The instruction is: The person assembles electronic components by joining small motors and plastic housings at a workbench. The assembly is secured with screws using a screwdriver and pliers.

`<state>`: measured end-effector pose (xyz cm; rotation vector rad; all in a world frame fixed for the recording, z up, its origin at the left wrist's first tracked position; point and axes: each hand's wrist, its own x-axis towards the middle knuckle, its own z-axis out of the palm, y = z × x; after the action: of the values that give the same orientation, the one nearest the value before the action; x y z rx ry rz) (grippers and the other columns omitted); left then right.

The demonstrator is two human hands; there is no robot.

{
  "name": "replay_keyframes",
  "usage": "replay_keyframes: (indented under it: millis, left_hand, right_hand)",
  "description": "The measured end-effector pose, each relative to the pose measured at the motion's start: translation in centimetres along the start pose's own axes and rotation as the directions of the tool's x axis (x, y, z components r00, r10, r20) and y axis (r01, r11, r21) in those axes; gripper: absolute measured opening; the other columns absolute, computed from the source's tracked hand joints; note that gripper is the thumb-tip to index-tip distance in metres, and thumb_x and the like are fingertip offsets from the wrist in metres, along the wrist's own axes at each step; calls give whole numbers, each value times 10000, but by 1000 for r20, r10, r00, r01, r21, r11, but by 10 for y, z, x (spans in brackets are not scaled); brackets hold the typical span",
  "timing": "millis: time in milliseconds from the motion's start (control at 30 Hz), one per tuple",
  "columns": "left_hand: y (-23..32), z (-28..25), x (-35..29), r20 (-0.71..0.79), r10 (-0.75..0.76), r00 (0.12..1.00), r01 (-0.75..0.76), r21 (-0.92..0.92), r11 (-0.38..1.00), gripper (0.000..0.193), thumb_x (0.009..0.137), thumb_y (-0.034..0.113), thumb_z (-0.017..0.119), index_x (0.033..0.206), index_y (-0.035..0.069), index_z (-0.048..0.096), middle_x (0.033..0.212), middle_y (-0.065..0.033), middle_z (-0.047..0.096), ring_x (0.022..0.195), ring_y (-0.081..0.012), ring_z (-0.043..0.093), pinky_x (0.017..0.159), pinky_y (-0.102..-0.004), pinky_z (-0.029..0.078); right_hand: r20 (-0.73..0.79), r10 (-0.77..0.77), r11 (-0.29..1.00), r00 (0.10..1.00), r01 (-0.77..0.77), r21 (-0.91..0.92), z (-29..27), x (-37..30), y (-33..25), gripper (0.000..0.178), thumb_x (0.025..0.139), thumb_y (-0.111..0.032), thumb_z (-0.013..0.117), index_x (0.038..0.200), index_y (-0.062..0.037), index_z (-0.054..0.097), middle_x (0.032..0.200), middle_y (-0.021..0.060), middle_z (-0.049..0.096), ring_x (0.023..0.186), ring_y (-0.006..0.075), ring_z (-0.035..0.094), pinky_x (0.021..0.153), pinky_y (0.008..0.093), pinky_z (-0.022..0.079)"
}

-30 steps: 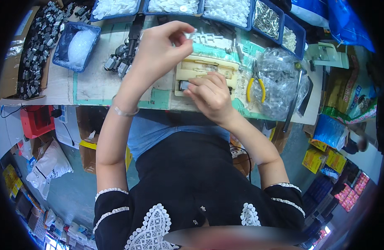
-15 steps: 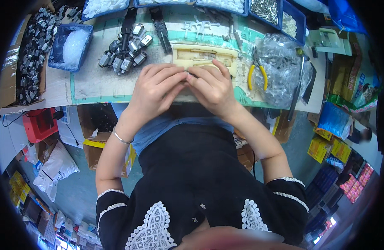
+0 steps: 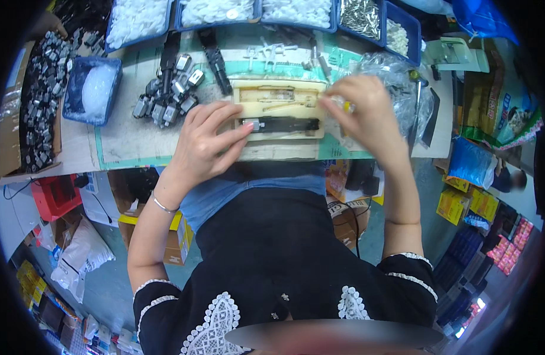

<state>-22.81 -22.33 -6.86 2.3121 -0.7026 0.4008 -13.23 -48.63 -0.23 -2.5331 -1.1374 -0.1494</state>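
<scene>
A cream-coloured fixture [image 3: 244,96] lies at the bench's near edge, with recesses along it. In its nearer recess rests a long black bar [image 3: 293,124], a silver block [image 3: 254,124] at its left end. My left hand [image 3: 210,139] is at that end, a fingertip pressed on the silver block and other fingers on the fixture's left edge. My right hand [image 3: 367,109] is just right of the fixture, thumb and fingers drawn together. A bit of yellow handle [image 3: 347,106] shows beneath it, where the pliers lay; whether the hand grips them is hidden.
Silver-and-black blocks [image 3: 166,106] lie piled left of the fixture, near a blue tray [image 3: 71,109] with a clear bag. More fill a carton [image 3: 18,94]. Blue bins [image 3: 216,26] of white and metal parts line the back. Clear plastic wrapping [image 3: 391,65] lies at right.
My hands, together over the fixture before, have parted. The right has swung right over the pliers, and the left has stayed at the left end. The black bar now shows in the fixture.
</scene>
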Motion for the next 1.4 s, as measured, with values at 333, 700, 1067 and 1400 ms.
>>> replay_keyframes:
  millis: [333,700,1067,1400]
  left_hand:
    - [13,-9,73,-34,-5,999,12,210,978,221,733,196,706,909,79,642,997,-70,593,965,-232,545,827,-373,380]
    - [-64,15,172,65,197,978,-200,535,821,104,792,123,657,876,106,598,989,-21,558,889,-178,544,778,-322,408]
    - [-39,21,159,-316,-13,949,-8,-67,998,73,822,10,623,873,27,573,820,-70,609,762,-217,612,687,-325,482]
    - [13,31,91,261,-483,836,62,-919,-389,177,901,107,605,1057,25,622,961,-72,659,842,-121,641,752,-231,540]
  right_hand:
    - [-146,220,819,964,-264,-509,14,81,125,198,777,-219,659,936,-107,695,985,94,631,1017,284,544,863,419,418]
    - [-294,80,915,953,-187,-359,24,84,136,83,775,-116,622,776,-34,634,777,111,639,777,291,600,727,405,459]
    - [-336,361,616,870,48,786,11,65,46,86,868,-19,600,867,-15,514,830,63,638,801,129,651,693,225,521]
    - [-366,420,354,830,222,909,27,41,-27,194,841,58,617,805,-18,442,860,83,584,760,91,576,677,229,512]
